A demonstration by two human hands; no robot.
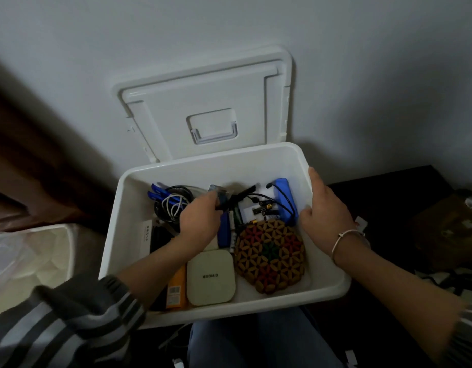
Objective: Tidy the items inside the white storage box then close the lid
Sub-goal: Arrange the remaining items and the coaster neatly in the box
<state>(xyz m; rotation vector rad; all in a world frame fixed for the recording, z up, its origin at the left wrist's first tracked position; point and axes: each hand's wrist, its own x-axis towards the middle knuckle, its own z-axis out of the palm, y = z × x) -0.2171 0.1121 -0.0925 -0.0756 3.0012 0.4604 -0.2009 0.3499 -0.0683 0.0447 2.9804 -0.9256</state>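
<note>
The white storage box stands open in front of me, its lid leaning upright against the wall behind it. My left hand is inside the box and grips a small blue item with black cables. My right hand holds the box's right rim, thumb inside. In the box lie a round woven mat, a cream square device, an orange pack, a blue case, loose batteries and coiled cables.
A white bin lined with a plastic bag stands to the left of the box. A brown bag and cables lie on the dark floor at the right. My knee is under the box's front edge.
</note>
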